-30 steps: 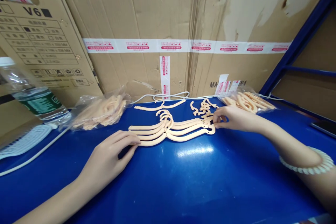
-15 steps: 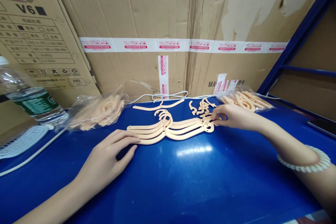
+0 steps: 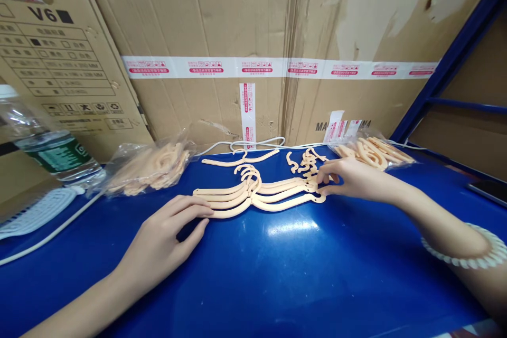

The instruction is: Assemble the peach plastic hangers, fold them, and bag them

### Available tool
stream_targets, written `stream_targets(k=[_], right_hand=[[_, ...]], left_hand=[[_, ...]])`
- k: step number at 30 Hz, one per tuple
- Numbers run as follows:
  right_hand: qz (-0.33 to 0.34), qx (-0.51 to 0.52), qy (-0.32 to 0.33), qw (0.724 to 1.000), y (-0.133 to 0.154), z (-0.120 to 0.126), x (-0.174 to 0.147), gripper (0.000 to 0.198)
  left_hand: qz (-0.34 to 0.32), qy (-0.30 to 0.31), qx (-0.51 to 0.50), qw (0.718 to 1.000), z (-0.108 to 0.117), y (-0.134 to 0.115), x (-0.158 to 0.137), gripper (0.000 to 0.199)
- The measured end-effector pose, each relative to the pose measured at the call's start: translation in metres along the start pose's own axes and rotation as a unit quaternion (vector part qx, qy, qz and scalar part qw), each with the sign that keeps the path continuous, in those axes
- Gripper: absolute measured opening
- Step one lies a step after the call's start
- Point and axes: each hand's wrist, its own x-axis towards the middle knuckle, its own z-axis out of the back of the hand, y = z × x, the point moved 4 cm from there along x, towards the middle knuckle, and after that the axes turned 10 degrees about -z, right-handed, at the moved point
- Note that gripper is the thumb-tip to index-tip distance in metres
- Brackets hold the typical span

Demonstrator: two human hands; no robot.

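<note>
Several peach-coloured plastic clothes hangers (image 3: 233,212) lie nested in a row on the blue tabletop, their hooks bunched at the middle. My left hand (image 3: 166,229) rests its fingertips on the left ends of the nearest hangers, thumb held apart. At the right ends, my right hand (image 3: 352,179) pinches the tip of one hanger between thumb and fingers; the exact contact is partly hidden. Just behind the right fingertips is a small heap of loose peach hook pieces (image 3: 308,160). A separate peach hanger (image 3: 259,158) lies behind the row.
Clear bags of peach parts lie at left (image 3: 152,166) and right (image 3: 376,152). A water bottle (image 3: 55,153), a white hairbrush (image 3: 43,211) and a white cable (image 3: 51,240) are at left. Cardboard (image 3: 206,21) stands behind. A phone (image 3: 489,190) lies far right.
My right fingers have shifted slightly back from the nearest hanger's end, which now shows more fully. My left hand stays on the left ends.
</note>
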Motion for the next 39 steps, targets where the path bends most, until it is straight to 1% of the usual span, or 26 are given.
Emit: stream_targets(k=[4, 9, 16, 26, 32, 36, 39], right_hand=[[0.012, -0.004, -0.034, 0.999, 0.003, 0.000, 0.000, 0.009], [0.028, 0.000, -0.075, 0.997, 0.006, 0.000, -0.001, 0.011], [0.046, 0.005, -0.100, 0.994, 0.015, 0.000, -0.002, 0.014], [0.037, -0.004, -0.138, 0.990, 0.021, -0.002, -0.002, 0.017], [0.035, -0.008, -0.184, 0.982, 0.021, 0.007, -0.003, 0.020], [0.021, -0.011, -0.219, 0.975, 0.018, 0.016, -0.004, 0.024], [0.005, -0.014, -0.232, 0.973, 0.013, 0.019, -0.003, 0.025]], left_hand=[[0.001, -0.006, -0.002, 1.000, 0.000, -0.001, 0.001, 0.015], [-0.002, -0.009, -0.012, 1.000, 0.001, -0.002, 0.001, 0.015], [0.002, -0.003, -0.010, 1.000, 0.000, 0.000, -0.001, 0.016], [0.013, -0.021, -0.021, 0.999, 0.003, 0.001, -0.001, 0.015], [0.017, -0.032, -0.017, 0.999, 0.005, 0.000, -0.001, 0.014], [0.023, -0.033, -0.021, 0.999, 0.007, 0.001, 0.000, 0.016], [0.028, -0.033, -0.019, 0.999, 0.009, 0.002, 0.002, 0.018]])
